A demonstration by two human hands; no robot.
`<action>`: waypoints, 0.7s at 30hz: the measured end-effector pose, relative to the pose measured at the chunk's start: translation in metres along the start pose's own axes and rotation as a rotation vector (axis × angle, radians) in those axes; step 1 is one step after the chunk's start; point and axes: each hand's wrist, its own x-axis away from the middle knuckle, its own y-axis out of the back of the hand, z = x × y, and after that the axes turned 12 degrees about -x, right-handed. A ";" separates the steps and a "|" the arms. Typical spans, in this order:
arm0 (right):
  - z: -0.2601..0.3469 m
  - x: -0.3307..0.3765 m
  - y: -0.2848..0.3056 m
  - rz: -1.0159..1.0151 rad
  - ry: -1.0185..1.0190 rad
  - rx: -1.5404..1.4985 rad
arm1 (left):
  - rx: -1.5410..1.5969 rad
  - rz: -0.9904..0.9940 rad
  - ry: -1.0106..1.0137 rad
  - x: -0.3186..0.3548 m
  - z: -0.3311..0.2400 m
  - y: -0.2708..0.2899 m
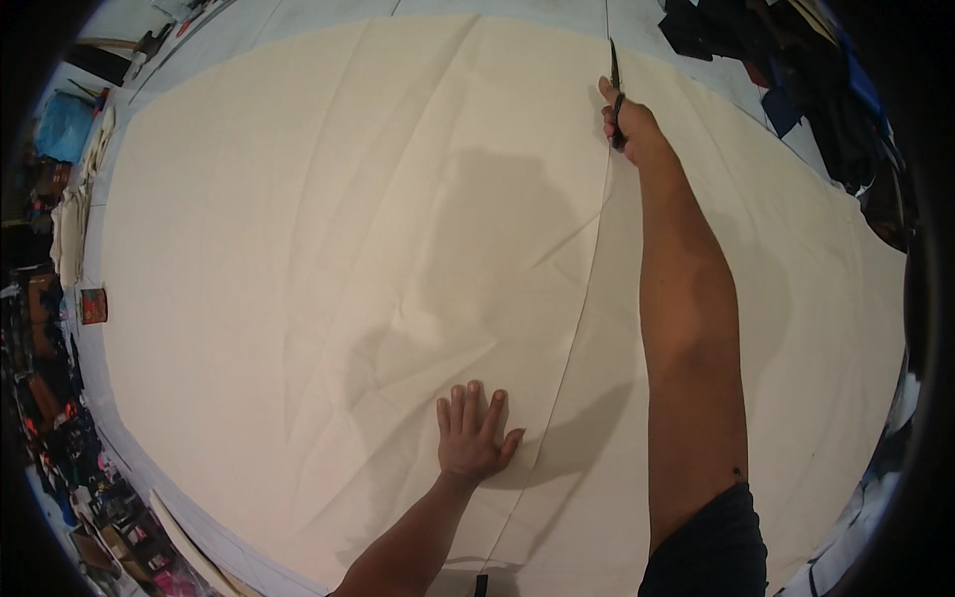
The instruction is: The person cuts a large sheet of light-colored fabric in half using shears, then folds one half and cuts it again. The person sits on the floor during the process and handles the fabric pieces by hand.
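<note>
A large cream fabric sheet (219,249) covers most of the table, with soft creases running across it. A long straight cut line or edge runs from near my body up to the far side. At the far end of that line, my right hand (631,129) grips black-handled scissors (616,75), blades pointing away from me at the sheet's far edge. My left hand (473,433) lies flat on the fabric with fingers spread, just left of the line, holding nothing.
Dark folded fabrics (831,109) are heaped at the far right. A small red tin (94,305) stands at the left table edge. Further left are a blue bag (66,125) and shelves with mixed goods. Tools (149,45) lie at the far left.
</note>
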 end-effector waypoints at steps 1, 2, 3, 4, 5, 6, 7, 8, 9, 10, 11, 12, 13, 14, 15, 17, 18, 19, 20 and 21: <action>-0.004 0.000 -0.004 -0.011 0.022 0.009 | -0.008 -0.009 -0.003 0.001 0.001 0.000; -0.004 0.000 -0.006 -0.028 0.036 -0.025 | -0.016 -0.019 -0.007 0.001 0.001 0.000; -0.004 0.001 -0.006 -0.046 0.050 -0.059 | -0.024 -0.031 -0.009 -0.001 0.002 -0.001; -0.005 0.003 -0.006 -0.066 0.061 -0.087 | -0.027 -0.039 -0.010 -0.001 0.001 -0.003; -0.009 0.007 -0.007 -0.060 0.115 -0.065 | -0.029 -0.048 -0.013 0.000 -0.001 -0.003; -0.013 0.012 -0.009 -0.054 0.171 -0.042 | -0.030 -0.034 -0.011 0.002 -0.002 -0.003; -0.015 0.019 -0.011 -0.049 0.229 -0.020 | -0.030 -0.023 -0.010 0.002 -0.001 -0.001; -0.015 0.030 -0.008 -0.038 0.254 0.058 | -0.029 -0.012 -0.012 0.002 -0.001 0.001; -0.014 0.040 -0.004 -0.018 0.279 0.014 | -0.029 -0.020 -0.021 0.000 0.000 0.002; -0.017 0.051 0.003 0.004 0.295 -0.027 | -0.028 -0.018 -0.025 0.001 -0.001 0.001; -0.019 0.063 0.003 0.034 0.315 -0.068 | -0.028 -0.023 -0.024 -0.002 -0.001 0.001; -0.032 0.084 0.010 0.048 0.323 -0.191 | -0.017 -0.019 -0.031 -0.003 -0.002 0.001; -0.051 0.118 0.015 0.046 0.329 -0.269 | -0.018 -0.011 -0.014 -0.001 0.001 0.000; -0.072 0.162 0.025 0.011 0.333 -0.211 | -0.018 -0.006 0.004 0.002 0.004 0.001; -0.090 0.212 0.044 -0.094 0.327 -0.085 | -0.018 -0.036 0.005 0.002 0.005 0.002; -0.150 0.320 0.104 -0.243 0.348 0.037 | -0.011 -0.092 -0.011 0.002 0.004 -0.002; -0.179 0.383 0.141 -0.321 0.386 0.390 | 0.000 -0.088 -0.019 -0.001 0.002 0.000; -0.215 0.445 0.173 -0.417 0.276 0.236 | 0.005 -0.081 -0.024 0.000 0.000 0.003; -0.230 0.502 0.184 -0.544 0.208 0.368 | 0.004 -0.074 -0.024 0.000 0.000 0.004; -0.261 0.554 0.208 -0.563 0.307 0.757 | -0.007 -0.077 -0.016 0.000 0.003 0.007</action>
